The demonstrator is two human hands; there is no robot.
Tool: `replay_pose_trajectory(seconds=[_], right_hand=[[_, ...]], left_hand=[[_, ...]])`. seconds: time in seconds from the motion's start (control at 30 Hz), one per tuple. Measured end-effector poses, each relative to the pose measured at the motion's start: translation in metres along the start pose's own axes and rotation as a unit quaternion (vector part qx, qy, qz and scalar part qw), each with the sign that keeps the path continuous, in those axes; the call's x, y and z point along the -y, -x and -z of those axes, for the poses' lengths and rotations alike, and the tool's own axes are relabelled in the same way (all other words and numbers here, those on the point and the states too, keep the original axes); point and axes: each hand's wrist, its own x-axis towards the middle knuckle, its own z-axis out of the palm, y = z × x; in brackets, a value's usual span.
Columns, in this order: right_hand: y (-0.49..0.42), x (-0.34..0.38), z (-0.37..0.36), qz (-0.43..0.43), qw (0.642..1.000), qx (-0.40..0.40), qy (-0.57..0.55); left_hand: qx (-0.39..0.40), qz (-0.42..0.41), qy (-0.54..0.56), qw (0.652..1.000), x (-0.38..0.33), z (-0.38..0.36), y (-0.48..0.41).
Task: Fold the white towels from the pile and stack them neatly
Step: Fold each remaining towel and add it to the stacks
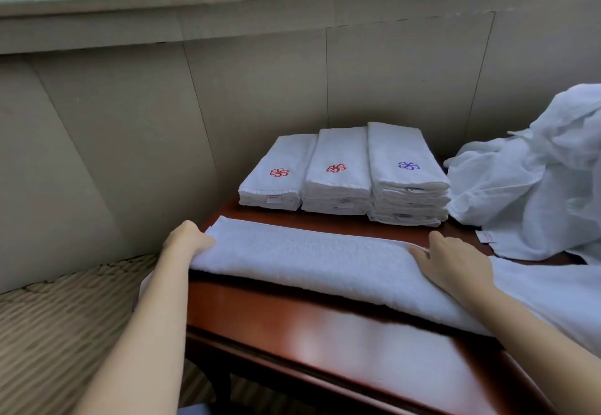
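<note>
Where the towel lies: a long white towel [312, 261], folded into a narrow strip, stretches across the table [292, 327] from its left edge toward the right, parallel to the near edge and set a little back from it.
Left hand: the left hand [188, 240] grips the strip's left end at the table's left edge, fingers curled around the cloth; part of the towel hangs off that edge under the forearm.
Right hand: the right hand [452, 258] rests on top of the strip right of its middle, fingers spread fairly flat and pressing down on the fold; the towel runs on past it to the right.
Folded stacks: three stacks stand side by side at the far edge, touching one another, just behind the strip: left stack [276, 177], middle stack [336, 174], right stack [406, 174], the right one tallest.
Marks: the left and middle stacks carry a red flower-like embroidered emblem on top, the right a blue-purple one.
Labels: small white tags show on the stacks' near edges; their print is too small to read.
Pile: unfolded white towels [533, 180] are heaped at the far right corner, with a small tag at its near edge, red print unreadable.
</note>
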Motion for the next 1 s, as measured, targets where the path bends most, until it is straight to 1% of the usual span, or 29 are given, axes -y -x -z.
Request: replay_pose_trajectory(seconds=[0.03, 0.1, 0.13, 0.17, 0.2, 0.23, 0.27, 0.33, 0.37, 0.4, 0.47, 0.53, 0.57, 0.7, 0.77, 0.83, 0.87, 0.93, 0.97, 1.0], right_hand=[[0.0, 0.0, 0.001, 0.001, 1.0, -0.003, -0.005], [0.002, -0.002, 0.003, 0.006, 1.0, -0.007, -0.022], [0.003, -0.004, 0.005, 0.009, 0.999, -0.009, -0.031], [0.004, -0.006, 0.007, 0.013, 0.999, -0.012, -0.037], [0.005, -0.009, 0.009, 0.018, 0.999, -0.014, -0.036], [0.006, -0.012, 0.011, 0.021, 0.999, -0.015, -0.031], [0.008, -0.016, 0.014, 0.018, 1.0, -0.014, -0.021], [0.011, -0.024, 0.02, 0.012, 1.0, -0.007, 0.004], [0.014, -0.029, 0.023, 0.009, 1.0, -0.004, 0.021], [0.016, -0.035, 0.025, 0.005, 0.999, 0.001, 0.038], [0.023, -0.046, 0.032, -0.006, 0.998, 0.015, 0.059], [0.032, -0.057, 0.041, -0.016, 0.998, 0.039, 0.04], [0.036, -0.062, 0.047, -0.012, 0.998, 0.058, 0.02], [0.057, -0.082, 0.064, 0.058, 0.986, 0.132, -0.088], [0.067, -0.094, 0.075, 0.056, 0.974, 0.157, -0.155], [0.076, -0.113, 0.088, 0.022, 0.966, 0.174, -0.188], [0.08, -0.125, 0.094, 0.006, 0.966, 0.19, -0.175], [0.089, -0.147, 0.105, -0.013, 0.967, 0.239, -0.092], [0.095, -0.156, 0.109, -0.017, 0.964, 0.26, -0.056], [0.1, -0.163, 0.113, -0.025, 0.961, 0.273, -0.043]], left_hand=[[-0.03, 0.004, -0.009, 0.999, 0.001, -0.004, 0.002], [-0.128, -0.009, -0.056, 0.99, -0.003, -0.011, 0.012], [-0.174, -0.041, -0.085, 0.98, -0.009, -0.015, 0.017], [-0.2, -0.081, -0.11, 0.97, -0.017, -0.019, 0.023], [-0.201, -0.124, -0.126, 0.963, -0.028, -0.023, 0.031], [-0.178, -0.165, -0.13, 0.961, -0.042, -0.029, 0.04], [-0.133, -0.196, -0.121, 0.964, -0.057, -0.037, 0.051], [-0.005, -0.231, -0.115, 0.966, -0.083, -0.061, 0.077], [0.047, -0.245, -0.134, 0.959, -0.093, -0.076, 0.09], [0.076, -0.261, -0.166, 0.948, -0.098, -0.09, 0.1], [0.092, -0.282, -0.205, 0.933, -0.101, -0.108, 0.107], [0.103, -0.292, -0.207, 0.928, -0.1, -0.109, 0.098], [0.108, -0.297, -0.211, 0.925, -0.099, -0.106, 0.091], [0.11, -0.292, -0.238, 0.92, -0.098, -0.099, 0.077], [0.09, -0.276, -0.251, 0.923, -0.106, -0.102, 0.086], [0.058, -0.297, -0.245, 0.921, -0.125, -0.109, 0.107], [0.06, -0.325, -0.225, 0.917, -0.137, -0.115, 0.123], [0.104, -0.378, -0.175, 0.903, -0.158, -0.133, 0.159], [0.126, -0.391, -0.163, 0.897, -0.165, -0.144, 0.176], [0.133, -0.4, -0.166, 0.891, -0.169, -0.154, 0.189]])
